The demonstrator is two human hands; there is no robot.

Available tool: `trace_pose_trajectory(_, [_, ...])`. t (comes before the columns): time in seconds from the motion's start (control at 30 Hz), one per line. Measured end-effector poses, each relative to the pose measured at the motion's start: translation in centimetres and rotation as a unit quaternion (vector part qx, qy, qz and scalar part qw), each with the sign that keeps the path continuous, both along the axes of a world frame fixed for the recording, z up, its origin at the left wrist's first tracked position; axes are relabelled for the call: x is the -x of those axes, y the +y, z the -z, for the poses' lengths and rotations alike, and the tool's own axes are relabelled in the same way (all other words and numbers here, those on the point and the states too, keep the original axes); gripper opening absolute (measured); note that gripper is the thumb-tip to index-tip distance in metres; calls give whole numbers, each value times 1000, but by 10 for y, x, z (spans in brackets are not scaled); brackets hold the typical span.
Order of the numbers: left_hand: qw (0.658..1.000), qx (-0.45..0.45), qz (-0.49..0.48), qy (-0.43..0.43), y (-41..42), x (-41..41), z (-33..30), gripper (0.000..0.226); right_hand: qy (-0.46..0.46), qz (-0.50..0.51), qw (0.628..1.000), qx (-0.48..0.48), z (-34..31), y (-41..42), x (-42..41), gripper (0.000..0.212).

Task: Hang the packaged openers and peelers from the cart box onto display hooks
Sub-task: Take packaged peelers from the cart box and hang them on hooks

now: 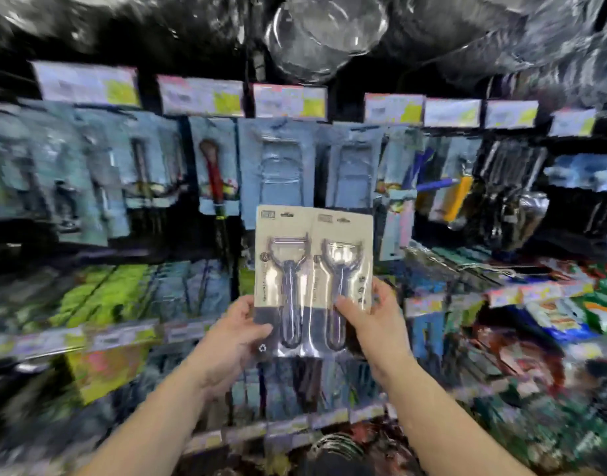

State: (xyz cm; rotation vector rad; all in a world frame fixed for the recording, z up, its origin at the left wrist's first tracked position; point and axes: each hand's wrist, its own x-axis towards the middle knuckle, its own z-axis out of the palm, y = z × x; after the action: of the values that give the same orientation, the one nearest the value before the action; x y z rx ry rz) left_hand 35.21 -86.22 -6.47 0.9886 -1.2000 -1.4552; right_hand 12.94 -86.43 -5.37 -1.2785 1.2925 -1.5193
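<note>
Two peeler packs (314, 269): beige card backing above, dark grey band below, under clear glossy film; peelers dark with silver blades. Price labels (200, 96): white with yellow-green patches and pink top edges. Hanging packages (278, 166) behind: pale blue card. One utensil (214, 173) has a red handle; another item (458, 197) is yellow.

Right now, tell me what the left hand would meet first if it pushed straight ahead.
Probably the blue-carded packs hanging on the display behind the peeler packs that the left hand holds; depth is unclear.
</note>
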Motion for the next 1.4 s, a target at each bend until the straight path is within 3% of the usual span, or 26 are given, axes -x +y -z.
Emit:
trace_pose_trajectory(0.2, [984, 22, -173, 30, 26, -172, -36, 43, 24, -79, 994, 71, -32, -22, -198, 49])
trace_pose_trajectory(0.37, [957, 83, -275, 46, 35, -306, -61, 24, -2, -158, 984, 85, -57, -19, -346, 61])
trace_pose_trajectory(0.5, [943, 110, -313, 28, 42, -391, -67, 16, 1, -161, 981, 110, -76, -17, -416, 71])
trace_pose_trajectory(0.53, [942, 108, -316, 30, 44, -408, -68, 4, 5, -154, 982, 109, -81, -19, -425, 74])
trace_pose_trajectory(0.63, [946, 95, -309, 38, 38, -450, -66, 54, -4, -123, 985, 118, -94, -23, -436, 68])
trace_pose_trajectory(0.73, [940, 110, -318, 47, 27, -470, -59, 39, 0, -101, 985, 140, -100, -26, -443, 54])
trace_pose_trajectory(0.87, [939, 98, -319, 85, 16, -480, -42, 16, 63, -114, 981, 143, -106, -26, -466, 62])
trace_pose_trajectory(1.3, [933, 102, -318, 132, 17, -512, -33, 22, 35, -132, 981, 137, -121, -48, -507, 42])
trace_pose_trajectory(1.4, [934, 101, -312, 141, 15, -516, -31, 23, 42, -129, 984, 112, -123, -50, -511, 49])
